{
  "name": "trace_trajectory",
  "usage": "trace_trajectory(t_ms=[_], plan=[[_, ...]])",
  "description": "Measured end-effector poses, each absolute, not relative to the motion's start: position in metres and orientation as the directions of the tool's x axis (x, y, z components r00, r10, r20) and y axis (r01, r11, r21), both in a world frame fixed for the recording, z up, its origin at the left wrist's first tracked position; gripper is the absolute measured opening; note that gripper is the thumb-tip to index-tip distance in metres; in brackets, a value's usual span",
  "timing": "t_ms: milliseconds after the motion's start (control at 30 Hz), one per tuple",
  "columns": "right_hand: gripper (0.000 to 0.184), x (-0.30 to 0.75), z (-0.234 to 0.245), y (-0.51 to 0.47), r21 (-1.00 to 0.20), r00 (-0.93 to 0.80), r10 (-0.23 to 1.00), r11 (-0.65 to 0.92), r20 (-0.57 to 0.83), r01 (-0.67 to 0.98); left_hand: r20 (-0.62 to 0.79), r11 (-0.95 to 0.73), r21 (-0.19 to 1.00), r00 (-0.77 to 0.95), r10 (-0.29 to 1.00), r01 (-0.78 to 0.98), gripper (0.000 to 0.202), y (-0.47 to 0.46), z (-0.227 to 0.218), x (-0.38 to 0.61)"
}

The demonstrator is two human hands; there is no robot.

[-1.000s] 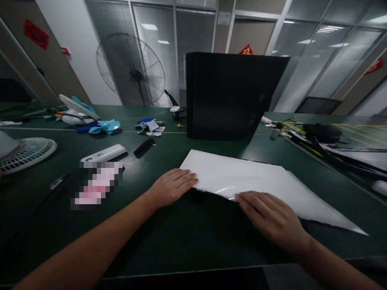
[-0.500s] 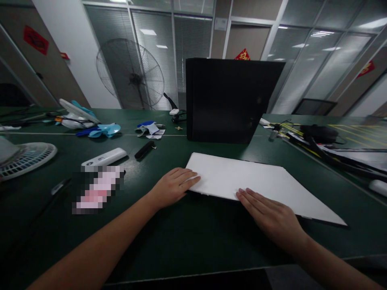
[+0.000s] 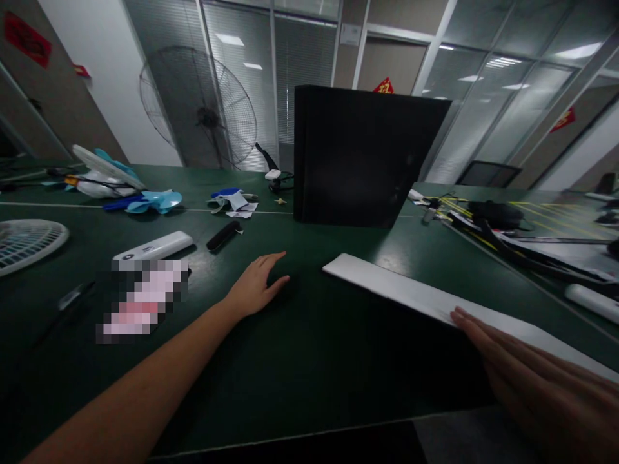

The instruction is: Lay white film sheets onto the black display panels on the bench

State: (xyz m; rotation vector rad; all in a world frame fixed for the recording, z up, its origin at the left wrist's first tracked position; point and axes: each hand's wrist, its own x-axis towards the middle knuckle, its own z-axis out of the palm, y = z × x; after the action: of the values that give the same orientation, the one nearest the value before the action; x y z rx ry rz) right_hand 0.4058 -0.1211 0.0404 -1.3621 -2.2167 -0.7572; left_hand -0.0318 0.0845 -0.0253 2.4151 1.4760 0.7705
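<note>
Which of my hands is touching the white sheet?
Your right hand, which touches the near edge of the white sheet; your left hand is apart from it, thumb spread wide.

The sheet [image 3: 401,287] at the right hand [image 3: 546,374] is white, the table [image 3: 314,361] below the left hand [image 3: 254,288] dark green, the box [image 3: 362,154] beyond both black.

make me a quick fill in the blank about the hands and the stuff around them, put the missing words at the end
The right hand has its fingertips on a thin panel whose visible face is coloured ____.
The left hand is open and off the panel, its fingers spread away from its ____.
The table is dark ____ in colour.
The round wire cage in the background belongs to a standing ____.

Missing words: white; thumb; green; fan
</note>
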Motion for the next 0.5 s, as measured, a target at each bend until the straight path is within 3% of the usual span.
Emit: trace_trajectory(t_ms=[133,233,500], plan=[[0.063,0.436,0.045,-0.076,0.406,-0.294,0.787,0.061,0.542,0.912,0.185,-0.363,0.500,0.312,0.932,0.787,0.064,0.090,-0.030,-0.036],[0.045,0.462,0.047,-0.038,0.464,-0.156,0.848,-0.115,0.506,0.878,0.179,-0.351,0.510,0.303,0.936,0.785,0.062,0.094,-0.033,-0.040],[0.048,0.529,0.046,0.014,0.447,-0.025,0.883,-0.212,0.468,0.869,0.157,-0.339,0.520,0.303,0.940,0.784,0.062,0.097,-0.032,-0.042]])
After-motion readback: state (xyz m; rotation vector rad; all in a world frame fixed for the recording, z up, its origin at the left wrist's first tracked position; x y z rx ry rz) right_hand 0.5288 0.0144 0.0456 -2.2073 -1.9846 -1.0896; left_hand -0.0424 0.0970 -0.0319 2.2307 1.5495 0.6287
